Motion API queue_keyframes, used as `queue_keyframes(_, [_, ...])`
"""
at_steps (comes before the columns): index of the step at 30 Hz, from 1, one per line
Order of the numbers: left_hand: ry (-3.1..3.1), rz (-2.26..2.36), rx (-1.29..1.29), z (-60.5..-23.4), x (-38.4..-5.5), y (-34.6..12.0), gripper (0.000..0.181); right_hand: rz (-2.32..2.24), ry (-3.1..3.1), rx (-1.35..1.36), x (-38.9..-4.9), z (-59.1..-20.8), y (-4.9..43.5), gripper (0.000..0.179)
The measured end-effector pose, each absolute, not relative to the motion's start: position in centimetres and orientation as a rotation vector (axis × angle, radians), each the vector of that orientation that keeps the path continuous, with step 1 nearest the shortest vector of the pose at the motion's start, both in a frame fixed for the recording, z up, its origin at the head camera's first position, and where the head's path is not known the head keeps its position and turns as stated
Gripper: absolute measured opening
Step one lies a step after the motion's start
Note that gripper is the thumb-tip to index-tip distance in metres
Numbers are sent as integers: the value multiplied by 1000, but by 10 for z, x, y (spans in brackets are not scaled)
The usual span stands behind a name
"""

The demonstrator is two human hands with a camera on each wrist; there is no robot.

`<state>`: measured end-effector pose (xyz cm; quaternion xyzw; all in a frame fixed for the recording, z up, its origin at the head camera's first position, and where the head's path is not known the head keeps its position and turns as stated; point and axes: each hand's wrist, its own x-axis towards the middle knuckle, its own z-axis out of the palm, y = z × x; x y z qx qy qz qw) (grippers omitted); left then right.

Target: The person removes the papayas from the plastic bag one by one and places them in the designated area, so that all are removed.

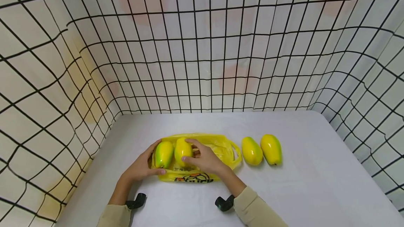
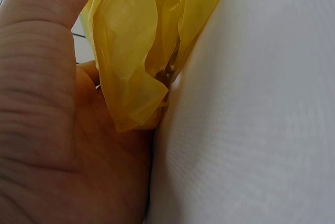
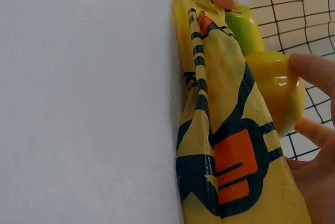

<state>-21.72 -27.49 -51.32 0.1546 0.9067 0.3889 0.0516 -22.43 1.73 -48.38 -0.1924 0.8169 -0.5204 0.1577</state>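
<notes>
A yellow plastic bag (image 1: pixel 217 143) with dark and orange print lies on the table, its mouth spread upward. My left hand (image 1: pixel 142 165) holds the bag's left end, thumb on the front edge and fingers round the far side; the left wrist view shows the bag's crumpled end (image 2: pixel 131 51) against the palm. Beside those fingers a yellow-green mango (image 1: pixel 164 154) sits in the bag. My right hand (image 1: pixel 205 157) grips a second mango (image 1: pixel 181 151) between thumb and fingers, over the bag's opening. In the right wrist view this mango (image 3: pixel 275 85) shows above the printed bag side.
Two more mangoes, one (image 1: pixel 251 151) near the bag's handle and another (image 1: pixel 271 149) further right, lie on the white table (image 1: pixel 303 185). Black grid netting (image 1: pixel 208 59) over pale sheets stands around the back and sides. A dark wrist device (image 1: pixel 224 203) sits by each sleeve.
</notes>
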Motion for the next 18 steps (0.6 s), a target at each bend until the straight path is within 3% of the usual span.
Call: queue_keyframes(18, [2750, 1196, 453, -512, -217, -274, 114, -1492, 2390, -536, -225, -477, 41, 68])
